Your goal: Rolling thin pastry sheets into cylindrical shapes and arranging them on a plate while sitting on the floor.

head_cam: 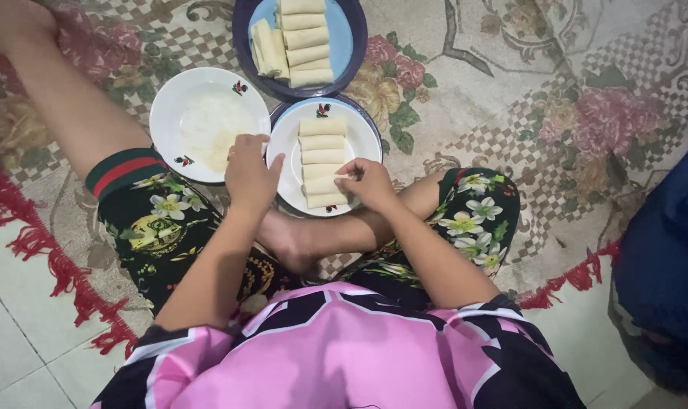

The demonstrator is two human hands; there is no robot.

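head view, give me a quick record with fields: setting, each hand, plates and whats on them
setting: person seated on a floral rug with a red fringe, tiled floor beside it
left hand: rests across the rims of the two white plates
right hand: fingertips on the nearest pale roll
near plate: white, five pale rolls in a column
left plate: white, thin whitish layer inside
far plate: dark blue rim, more rolls stacked
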